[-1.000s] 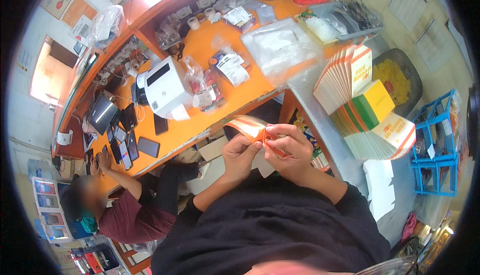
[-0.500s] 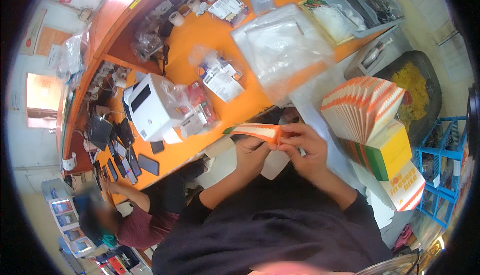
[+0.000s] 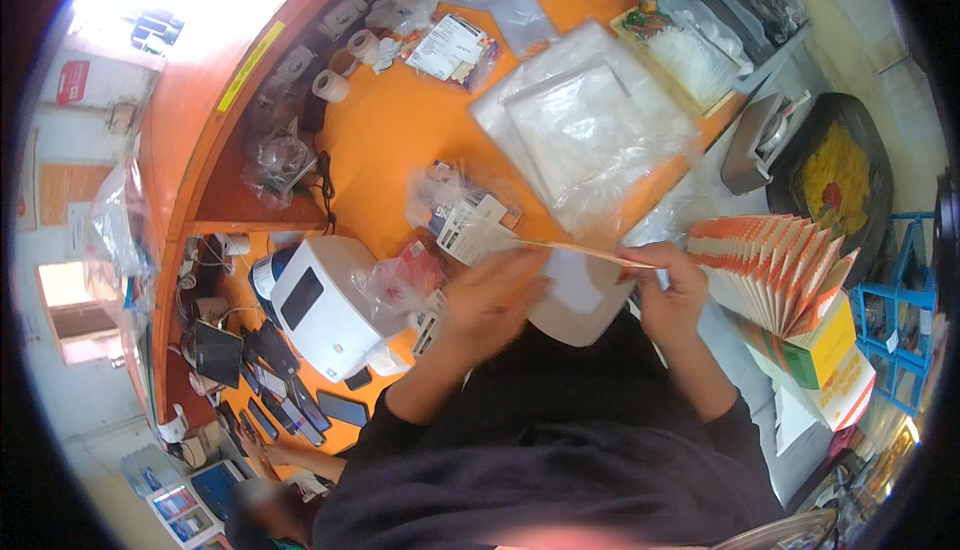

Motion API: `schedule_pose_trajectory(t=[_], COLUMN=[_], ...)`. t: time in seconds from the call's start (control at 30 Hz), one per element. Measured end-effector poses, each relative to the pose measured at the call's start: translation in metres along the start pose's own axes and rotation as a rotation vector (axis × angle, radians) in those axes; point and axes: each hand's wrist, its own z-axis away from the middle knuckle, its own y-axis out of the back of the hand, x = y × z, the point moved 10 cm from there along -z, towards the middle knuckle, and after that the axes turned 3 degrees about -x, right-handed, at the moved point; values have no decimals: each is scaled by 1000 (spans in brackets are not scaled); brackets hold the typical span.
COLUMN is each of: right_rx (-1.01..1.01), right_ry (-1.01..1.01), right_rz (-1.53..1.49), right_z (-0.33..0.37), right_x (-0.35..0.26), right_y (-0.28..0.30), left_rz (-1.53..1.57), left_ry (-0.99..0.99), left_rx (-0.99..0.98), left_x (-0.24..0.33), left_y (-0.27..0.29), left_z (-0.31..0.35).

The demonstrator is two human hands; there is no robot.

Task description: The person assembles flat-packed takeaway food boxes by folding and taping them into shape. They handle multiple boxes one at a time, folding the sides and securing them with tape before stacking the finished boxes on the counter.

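Between my hands is a flat orange-and-white folded paper sleeve (image 3: 588,249), seen almost edge-on. My right hand (image 3: 668,290) pinches its right end between thumb and fingers. My left hand (image 3: 495,298) is blurred by motion below the sleeve's left end, its fingers stretched out and fairly flat; whether they touch the sleeve is unclear. To the right, a fanned row of orange-and-white folded sleeves (image 3: 765,260) stands along a yellow, green and white carton (image 3: 825,350). A whitish translucent plastic piece (image 3: 580,305) shows between my forearms.
On the orange counter (image 3: 375,150) lie stacked clear plastic bags (image 3: 575,120), bagged packets (image 3: 470,225) and a white label printer (image 3: 325,305). Several phones (image 3: 300,405) lie at lower left, near another person's hand (image 3: 255,445). A blue wire rack (image 3: 895,320) stands far right.
The sleeve has gone from a wider, slightly opened shape to nearly edge-on. My left hand has left its pinch and moved below the sleeve; my right hand has shifted right. The view has turned.
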Motion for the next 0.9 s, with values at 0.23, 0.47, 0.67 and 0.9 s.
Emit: schedule_pose_trajectory(t=[0.23,0.47,0.67,0.9], right_rx=[101,82,92,192], right_ry=[161,178,193,186], right_rz=[79,78,96,2], right_z=[-12,-12,-2,21], right_x=[-7,-6,-8,-7], right_y=[11,13,25,39], left_rz=[-490,-547,-407,582], left_ry=[353,776,515,724], left_rx=[-87,-551,-313,594], left_x=[-106,-179,-173,-180], left_y=[71,32,32,76], left_z=[22,82,78,109])
